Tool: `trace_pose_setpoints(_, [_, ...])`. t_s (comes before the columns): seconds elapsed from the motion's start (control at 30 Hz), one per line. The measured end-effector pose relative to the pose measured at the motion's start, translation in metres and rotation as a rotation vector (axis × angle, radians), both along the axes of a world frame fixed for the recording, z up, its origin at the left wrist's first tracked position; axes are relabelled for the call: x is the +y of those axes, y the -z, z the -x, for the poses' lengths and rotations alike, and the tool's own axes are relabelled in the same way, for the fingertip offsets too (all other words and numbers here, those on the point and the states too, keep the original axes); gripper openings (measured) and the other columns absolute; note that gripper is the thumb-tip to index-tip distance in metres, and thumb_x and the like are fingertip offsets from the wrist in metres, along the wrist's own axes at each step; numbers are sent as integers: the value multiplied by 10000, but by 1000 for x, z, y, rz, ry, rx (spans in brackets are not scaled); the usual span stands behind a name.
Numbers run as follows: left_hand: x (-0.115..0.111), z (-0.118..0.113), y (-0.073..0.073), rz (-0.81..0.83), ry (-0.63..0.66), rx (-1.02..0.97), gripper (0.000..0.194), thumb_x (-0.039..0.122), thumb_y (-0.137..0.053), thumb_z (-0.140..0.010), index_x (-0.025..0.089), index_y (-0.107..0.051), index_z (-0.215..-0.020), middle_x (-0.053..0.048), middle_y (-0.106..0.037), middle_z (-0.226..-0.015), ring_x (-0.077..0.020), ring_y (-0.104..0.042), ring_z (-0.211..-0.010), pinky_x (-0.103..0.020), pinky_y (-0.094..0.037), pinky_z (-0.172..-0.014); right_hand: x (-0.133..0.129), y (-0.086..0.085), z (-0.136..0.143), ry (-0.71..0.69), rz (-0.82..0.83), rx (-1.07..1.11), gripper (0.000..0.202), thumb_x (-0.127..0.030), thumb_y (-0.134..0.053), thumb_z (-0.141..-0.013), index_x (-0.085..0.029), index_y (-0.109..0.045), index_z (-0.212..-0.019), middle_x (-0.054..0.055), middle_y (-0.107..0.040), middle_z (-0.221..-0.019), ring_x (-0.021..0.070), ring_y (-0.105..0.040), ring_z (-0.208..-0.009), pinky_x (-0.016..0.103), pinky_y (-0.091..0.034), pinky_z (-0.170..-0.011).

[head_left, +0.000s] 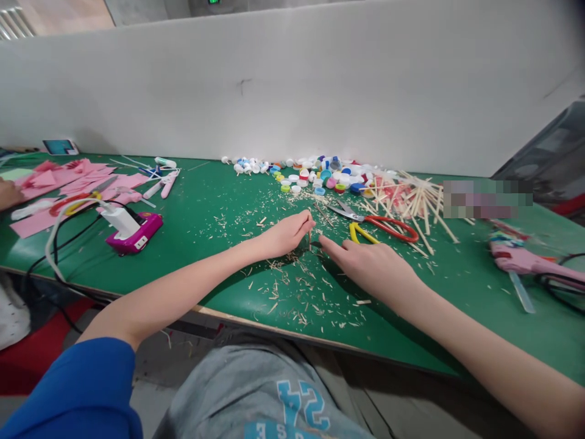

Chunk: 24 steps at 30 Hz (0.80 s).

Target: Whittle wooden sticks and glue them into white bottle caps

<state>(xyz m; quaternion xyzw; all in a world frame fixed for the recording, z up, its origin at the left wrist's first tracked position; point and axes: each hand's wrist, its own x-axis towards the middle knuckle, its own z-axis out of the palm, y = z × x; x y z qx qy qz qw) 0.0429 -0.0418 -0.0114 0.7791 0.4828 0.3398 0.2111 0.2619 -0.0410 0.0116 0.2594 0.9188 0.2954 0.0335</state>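
Observation:
My left hand [292, 233] is closed around a short thin wooden stick [309, 239], which points down toward the green table. Just to its right, my right hand [365, 259] reaches in with its index finger toward the stick; its other fingers are curled and partly hidden, and a small dark blade seems to lie by its fingertips, too small to make out. Beyond my right hand lie scissors [392, 227] with red and yellow handles. Wood shavings [299, 314] are scattered beneath and around both hands.
Coloured bottle caps [326, 175] and a pile of wooden sticks [425, 198] lie along the white partition [274, 91]. At left are a purple power adapter [139, 235] with cables and pink paper [27, 225], near a person's hand [10, 194]. A pink glue gun [516, 259] lies right.

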Motion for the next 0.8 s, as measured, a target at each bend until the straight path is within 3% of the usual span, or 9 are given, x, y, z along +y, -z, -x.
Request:
trace_pose_setpoints(0.33, [-1,-1,-2,34,-24,17,257,376,-264,-1001,212,-379,-841,-8,-502,-773,-150,-460,-697,-300,-381,-713,4,-5,1,-13,3,39,550,8,-408,-804,-185,-526,-1306,26,-613,-698,118,-480,-501,293,-148,-455])
trace_pose_setpoints(0.8, [1,-1,-3,46,-33,33,276,393,-280,-1000,206,-411,-845,-3,-520,-776,-144,-480,-707,-298,-389,-712,-9,-13,11,101,83,-118,646,38,-378,-807,-154,-399,-1423,56,-645,-789,134,-573,-569,298,-186,-453])
